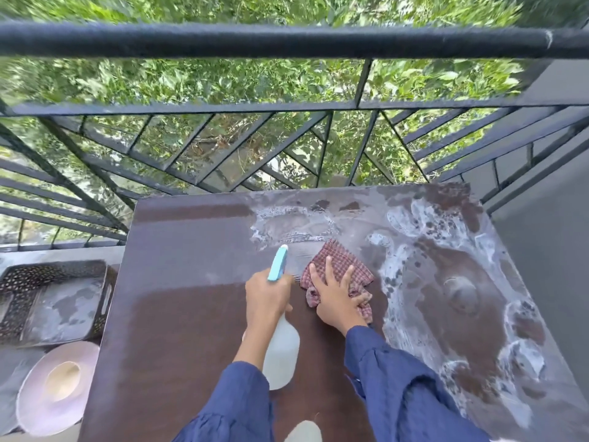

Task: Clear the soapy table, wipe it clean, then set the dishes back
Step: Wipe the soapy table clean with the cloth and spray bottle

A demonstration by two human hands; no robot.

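Note:
A dark brown table (178, 314) fills the middle of the head view. White soapy foam (404, 250) covers its far and right parts; the left and near parts look wiped. My left hand (267, 298) grips a translucent spray bottle (282, 358) with a light blue nozzle (278, 263) pointing away from me. My right hand (338, 298) presses flat, fingers spread, on a red-and-white checked cloth (334, 260) at the foam's edge. No dishes stand on the table.
A black metal railing (287, 39) runs just beyond the table's far edge, with green foliage behind it. Left of the table, on the floor, sit a dark perforated tray (12, 282) and a pale pink plate (41, 406) holding a cream bowl (62, 381).

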